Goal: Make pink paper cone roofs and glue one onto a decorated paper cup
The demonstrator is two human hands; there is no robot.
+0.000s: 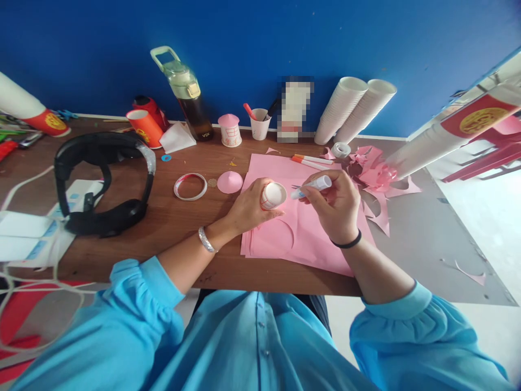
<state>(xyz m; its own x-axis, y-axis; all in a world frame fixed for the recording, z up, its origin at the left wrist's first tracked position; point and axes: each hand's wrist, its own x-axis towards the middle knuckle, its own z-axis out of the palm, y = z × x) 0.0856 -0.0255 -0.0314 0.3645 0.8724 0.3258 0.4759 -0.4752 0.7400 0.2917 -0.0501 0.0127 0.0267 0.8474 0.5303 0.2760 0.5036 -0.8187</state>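
Over pink sheets (321, 244) on the bench (171, 222), the left hand (250, 207) curls its fingers around a paper cup (275, 194); just right, the right hand (340, 203) pinches a pale tube (319, 183), long axis slanting leftward to the cup. White, red-lined, the cup's round end faces up. Farther left stands a pink-roofed cup (230, 131).

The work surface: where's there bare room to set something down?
Bare wood shows between the black headset and left forearm, nearer the person than the ring. The grey surface, right, has room between the pink sheets and the scrap near its front corner. It looks crowded along the blue wall, by the bottle and cup stacks.
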